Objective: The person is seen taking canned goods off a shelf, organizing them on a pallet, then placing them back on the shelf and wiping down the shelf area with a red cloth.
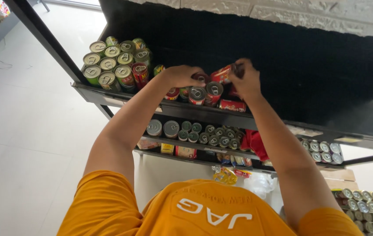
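The left hand [182, 75] is laid over a red can [200, 78] on the top shelf [107, 94], its grip closed on it. A tilted red can [222, 74] is clamped in the right hand [246, 78]. To the left, upright green cans [107, 65] are clustered. More cans [208, 134] are lined up on the lower shelf [204, 149], above a pale floor [24, 131].

Top shelf [120, 97]: a block of upright cans [112, 65] stands at its left end. To the right, a smaller cluster of cans [204, 91] sits at the near edge — the left hand [182, 75] on its left side, the right hand [245, 78] on its right, holding a tilted can [222, 74]. Shelf below [173, 144]: a row of cans [199, 133], with more cans [324, 150] further right. A crate of cans [365, 209] lies on the floor, near right.
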